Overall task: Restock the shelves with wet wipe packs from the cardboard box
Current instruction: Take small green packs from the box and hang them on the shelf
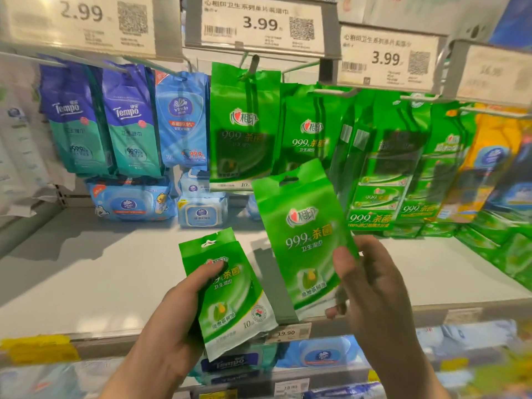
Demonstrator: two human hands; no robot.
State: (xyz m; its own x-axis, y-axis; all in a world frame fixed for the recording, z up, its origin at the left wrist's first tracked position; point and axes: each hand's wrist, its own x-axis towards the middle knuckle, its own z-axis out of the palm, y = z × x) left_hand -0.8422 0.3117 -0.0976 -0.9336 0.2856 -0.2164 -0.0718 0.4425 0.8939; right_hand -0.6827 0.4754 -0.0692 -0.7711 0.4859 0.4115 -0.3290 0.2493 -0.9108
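My left hand (pixel 178 309) grips a small stack of green wet wipe packs (pixel 233 300) low in the middle, thumb across the front. My right hand (pixel 371 286) pinches a single green wet wipe pack (pixel 305 240) by its right edge and holds it upright, tilted a little to the left, over the white shelf (pixel 115 269). Behind it, matching green packs (pixel 244 131) hang from a peg hook (pixel 253 64) under a 3.99 price tag. The cardboard box is out of view.
Blue Tempo packs (pixel 100 119) and a blue Vinda pack (pixel 182 119) hang at the left. More green packs (pixel 403 156) and yellow ones (pixel 489 156) fill the right. Blue tub packs (pixel 132 201) stand at the shelf's back. Price tags (pixel 259 24) overhang on top.
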